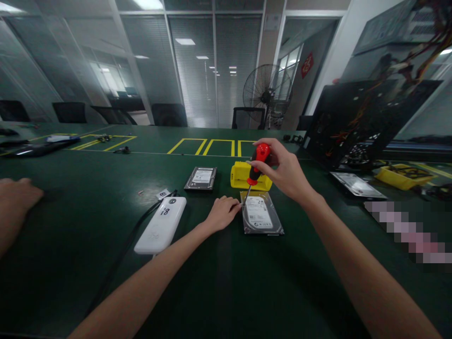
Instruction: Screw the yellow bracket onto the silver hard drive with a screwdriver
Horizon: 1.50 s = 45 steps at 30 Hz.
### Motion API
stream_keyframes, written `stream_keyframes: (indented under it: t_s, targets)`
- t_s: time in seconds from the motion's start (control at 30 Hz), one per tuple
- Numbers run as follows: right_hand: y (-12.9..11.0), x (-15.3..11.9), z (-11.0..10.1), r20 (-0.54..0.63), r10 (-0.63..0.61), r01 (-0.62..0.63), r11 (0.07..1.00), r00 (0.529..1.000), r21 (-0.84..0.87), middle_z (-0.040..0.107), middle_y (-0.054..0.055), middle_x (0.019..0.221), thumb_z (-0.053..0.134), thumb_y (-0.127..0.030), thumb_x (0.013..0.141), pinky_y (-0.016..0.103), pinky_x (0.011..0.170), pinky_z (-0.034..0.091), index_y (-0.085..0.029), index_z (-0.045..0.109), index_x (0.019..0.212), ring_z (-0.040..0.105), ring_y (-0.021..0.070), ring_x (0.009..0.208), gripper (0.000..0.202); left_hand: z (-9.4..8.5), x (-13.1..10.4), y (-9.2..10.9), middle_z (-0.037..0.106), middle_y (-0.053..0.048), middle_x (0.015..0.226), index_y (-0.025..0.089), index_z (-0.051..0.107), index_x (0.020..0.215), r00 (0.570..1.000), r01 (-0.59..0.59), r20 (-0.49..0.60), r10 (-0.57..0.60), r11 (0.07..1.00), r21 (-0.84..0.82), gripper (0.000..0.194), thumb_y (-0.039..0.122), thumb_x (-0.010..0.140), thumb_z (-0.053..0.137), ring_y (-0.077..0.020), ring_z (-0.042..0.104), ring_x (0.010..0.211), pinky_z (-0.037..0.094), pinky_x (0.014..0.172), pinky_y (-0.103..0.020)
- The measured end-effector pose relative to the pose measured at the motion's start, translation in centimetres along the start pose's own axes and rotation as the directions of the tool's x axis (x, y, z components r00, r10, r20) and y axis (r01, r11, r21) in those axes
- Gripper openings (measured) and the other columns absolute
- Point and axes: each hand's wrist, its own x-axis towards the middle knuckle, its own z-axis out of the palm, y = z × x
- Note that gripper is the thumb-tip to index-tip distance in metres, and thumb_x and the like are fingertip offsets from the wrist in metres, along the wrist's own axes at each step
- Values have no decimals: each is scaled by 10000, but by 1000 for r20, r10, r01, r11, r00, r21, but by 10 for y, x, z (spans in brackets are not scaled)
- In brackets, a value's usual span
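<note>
Right of centre, my right hand point(284, 173) is closed around the red-and-black handle of a screwdriver point(262, 153), its shaft angled down to the upper left edge of a labelled hard drive point(261, 214). My left hand point(222, 213), partly curled, has its fingertips at that drive's left edge; whether they grip anything, I cannot tell.

Containers: the yellow holder point(240, 175) stands directly behind the drive, its interior partly hidden by my right hand. At the right of the frame, a shallow yellow tray point(395, 182) contains dark cables point(411, 170). At upper right, an open black computer case point(332, 117) shows coloured wires point(363, 106) inside.

Left of centre: a second drive point(201, 179) and, nearer me, a white power bank point(160, 228).
</note>
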Motion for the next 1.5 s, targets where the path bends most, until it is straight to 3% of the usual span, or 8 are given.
stream_keyframes:
  t_s: [0.27,1.5]
  targets:
    - [-3,0,0,11,5,-5,1000,1000,1,593,50,975,584,-373,809,312,659,498,-204,491,1156,583,153,757,396,-1,1,0,664,-52,979,185,641,917,1000,12,3,-12,998,-55,331,364,942,364,-218,531,912,364,785,-352]
    - [-5,-1,1,18,-13,13,1000,1000,4,578,51,1001,591,-358,816,297,670,499,-196,489,1160,584,148,772,393,2,4,-4,665,-38,945,183,639,883,1000,-5,17,5,1000,-21,354,361,953,341,-213,527,874,356,749,-339]
